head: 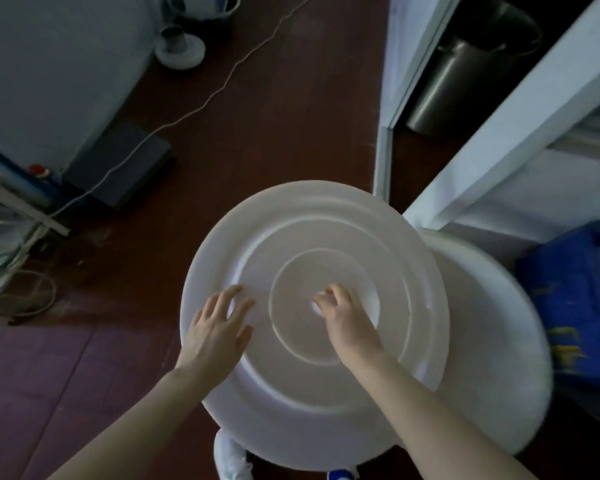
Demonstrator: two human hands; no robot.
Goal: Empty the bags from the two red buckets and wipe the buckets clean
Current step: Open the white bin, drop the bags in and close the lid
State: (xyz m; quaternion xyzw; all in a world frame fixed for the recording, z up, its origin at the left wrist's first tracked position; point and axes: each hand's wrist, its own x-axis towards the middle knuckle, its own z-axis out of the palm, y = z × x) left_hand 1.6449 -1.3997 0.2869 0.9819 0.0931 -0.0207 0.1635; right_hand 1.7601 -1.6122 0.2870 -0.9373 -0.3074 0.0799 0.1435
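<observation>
White lid point(326, 237) was steadied by the flat, open left hand point(215, 327); right hand point(347, 317) was curled at its centre, grip unclear, probably for lifting. Red buckets weren't seen, likely underneath.

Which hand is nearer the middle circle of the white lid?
Right. The right hand sits on the middle circle of the white lid; the left hand lies flat outside it, toward the left rim.

White ringed lid point(312, 258), dark-red floor point(274, 116)
</observation>
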